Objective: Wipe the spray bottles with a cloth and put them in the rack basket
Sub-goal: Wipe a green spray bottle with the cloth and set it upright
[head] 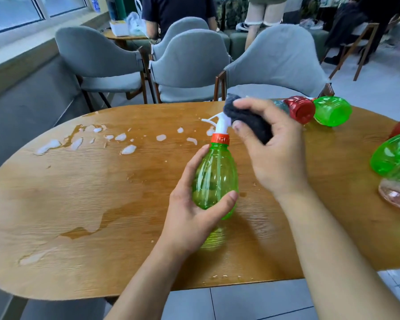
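Nearest, left hand (194,211) grips green spray bottle (214,179) upright above wet bench (79,204). Right hand (270,146) clutches dark cloth (247,118), pressed against white nozzle (221,121). Beyond, further bottles (331,110) lie on bench.

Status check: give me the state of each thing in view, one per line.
Green plastic spray bottle with white nozzle: upright, gripped by left hand.
Dark grey cloth: bunched in right hand, against the nozzle.
Red plastic bottle: lying on its side.
Green bottle beside it: lying on its side.
Oval wooden table: wet, white foam patches.
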